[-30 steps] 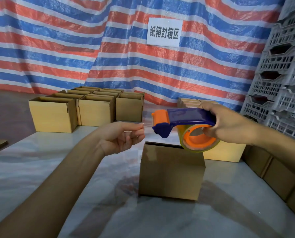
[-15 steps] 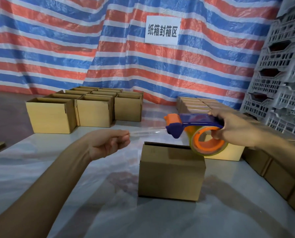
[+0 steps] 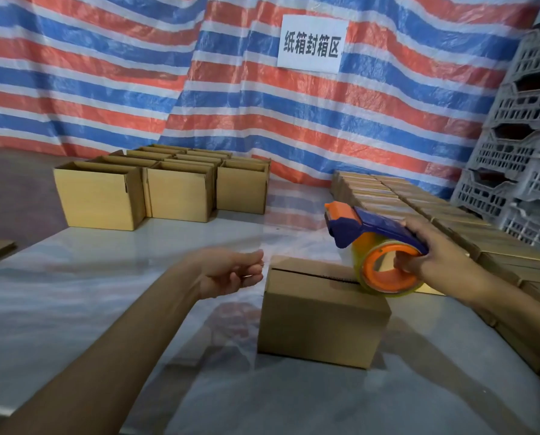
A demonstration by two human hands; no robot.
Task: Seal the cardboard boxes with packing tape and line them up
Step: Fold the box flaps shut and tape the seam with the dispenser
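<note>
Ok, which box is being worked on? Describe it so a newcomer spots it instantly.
On the white table before the striped tarp, open boxes cluster far left and packed rows line the right. The box stands alone between them, nearest the camera, under the tape dispenser in the right hand. Only it touches no other box, its flaps closed over a dark seam.
</note>
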